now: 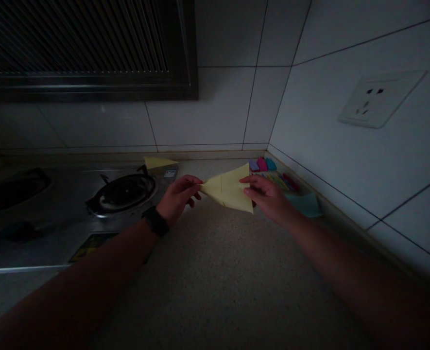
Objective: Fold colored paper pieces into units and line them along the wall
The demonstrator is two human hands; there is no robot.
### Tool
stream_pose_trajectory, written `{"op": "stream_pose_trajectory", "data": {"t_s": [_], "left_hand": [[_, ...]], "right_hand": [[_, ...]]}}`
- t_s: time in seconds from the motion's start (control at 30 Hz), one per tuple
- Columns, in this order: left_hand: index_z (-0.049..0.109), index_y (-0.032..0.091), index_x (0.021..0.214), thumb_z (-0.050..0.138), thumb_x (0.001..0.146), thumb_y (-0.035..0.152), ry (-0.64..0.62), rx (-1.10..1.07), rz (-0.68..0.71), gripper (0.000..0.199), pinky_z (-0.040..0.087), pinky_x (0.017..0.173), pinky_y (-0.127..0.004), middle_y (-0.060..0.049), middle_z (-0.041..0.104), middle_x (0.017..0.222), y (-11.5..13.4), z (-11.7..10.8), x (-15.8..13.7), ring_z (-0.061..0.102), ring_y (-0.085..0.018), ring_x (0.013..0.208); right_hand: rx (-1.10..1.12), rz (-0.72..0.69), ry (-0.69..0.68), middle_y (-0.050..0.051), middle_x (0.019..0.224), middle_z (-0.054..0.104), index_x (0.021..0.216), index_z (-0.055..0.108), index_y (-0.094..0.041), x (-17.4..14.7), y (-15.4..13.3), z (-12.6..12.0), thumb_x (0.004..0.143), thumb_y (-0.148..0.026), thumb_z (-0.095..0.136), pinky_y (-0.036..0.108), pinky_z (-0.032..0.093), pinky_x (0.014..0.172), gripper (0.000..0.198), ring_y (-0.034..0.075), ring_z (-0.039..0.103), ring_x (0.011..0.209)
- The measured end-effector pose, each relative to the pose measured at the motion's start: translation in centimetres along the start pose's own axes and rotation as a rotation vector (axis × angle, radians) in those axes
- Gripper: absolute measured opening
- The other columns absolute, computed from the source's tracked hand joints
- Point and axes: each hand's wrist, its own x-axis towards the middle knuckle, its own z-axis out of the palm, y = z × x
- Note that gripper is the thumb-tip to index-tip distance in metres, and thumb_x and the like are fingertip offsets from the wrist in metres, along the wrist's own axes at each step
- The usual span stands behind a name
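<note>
A folded sheet of yellow paper (227, 187) is held above the countertop between my two hands. It narrows to a point on the left and widens to the right, with a crease across its middle. My left hand (181, 193), with a dark watch on the wrist, pinches the narrow tip. At the wide end, my right hand (267, 197) grips the paper between thumb and fingers. A second yellow folded paper (159, 163) lies at the back, by the stove's right corner.
A gas stove (63, 243) with burners fills the left, under a range hood (91, 48). Behind my right hand are small purple, pink and blue items (262, 164), and a pale green paper (305, 204) lies by the right wall. The wall carries a socket (382, 98).
</note>
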Motion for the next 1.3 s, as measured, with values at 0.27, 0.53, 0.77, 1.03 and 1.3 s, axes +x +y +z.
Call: {"op": "stream_pose_trajectory", "data": {"t_s": [0.27, 0.53, 0.77, 1.03, 1.3], "left_hand": [[0.061, 0.019, 0.091, 0.07, 0.078, 0.026, -0.004, -0.112, -0.04, 0.017, 0.037, 0.045, -0.018, 0.001, 0.054, 0.078, 0.3, -0.2, -0.1, 0.053, -0.009, 0.063], [0.062, 0.02, 0.09, 0.07, 0.078, 0.025, -0.003, -0.119, -0.049, 0.016, 0.035, 0.044, -0.018, 0.001, 0.055, 0.076, 0.3, -0.1, -0.1, 0.053, -0.009, 0.061], [0.068, 0.018, 0.099, 0.067, 0.081, 0.026, -0.092, -0.136, -0.096, 0.02, 0.045, 0.05, -0.021, -0.004, 0.063, 0.086, 0.2, -0.5, -0.3, 0.059, -0.012, 0.067], [0.068, 0.019, 0.112, 0.068, 0.083, 0.03, -0.202, -0.058, -0.11, 0.031, 0.045, 0.052, -0.023, -0.002, 0.061, 0.072, 0.2, -0.4, -0.5, 0.056, -0.01, 0.059], [0.067, 0.022, 0.118, 0.066, 0.085, 0.031, -0.267, 0.088, -0.059, 0.035, 0.038, 0.049, -0.021, 0.001, 0.057, 0.065, -0.2, -0.5, -0.6, 0.045, -0.007, 0.052]], "right_hand": [[0.071, 0.032, 0.02, 0.002, 0.086, 0.062, 0.107, 0.062, -0.024, 0.0, -0.3, 0.2, 0.083, -0.033, 0.064, 0.025, 0.047, 0.051, 0.026, 0.013, 0.056, 0.065], [0.13, 0.043, 0.03, 0.0, 0.08, 0.059, 0.105, 0.062, -0.023, 0.0, -0.5, 0.2, 0.081, -0.031, 0.064, 0.024, 0.043, 0.049, 0.025, 0.011, 0.052, 0.06], [0.096, 0.029, -0.006, 0.002, 0.083, 0.063, 0.108, 0.062, -0.022, 0.0, -0.6, 0.1, 0.082, -0.032, 0.063, 0.025, 0.047, 0.052, 0.028, 0.013, 0.056, 0.065], [0.061, 0.025, -0.039, 0.003, 0.092, 0.068, 0.109, 0.066, -0.024, -0.2, -1.0, 0.3, 0.082, -0.031, 0.064, 0.028, 0.049, 0.067, 0.028, 0.016, 0.062, 0.082], [-0.005, 0.008, -0.105, 0.002, 0.088, 0.065, 0.108, 0.069, -0.025, -0.5, -1.2, 0.6, 0.082, -0.033, 0.064, 0.026, 0.043, 0.059, 0.027, 0.013, 0.056, 0.071]]}}
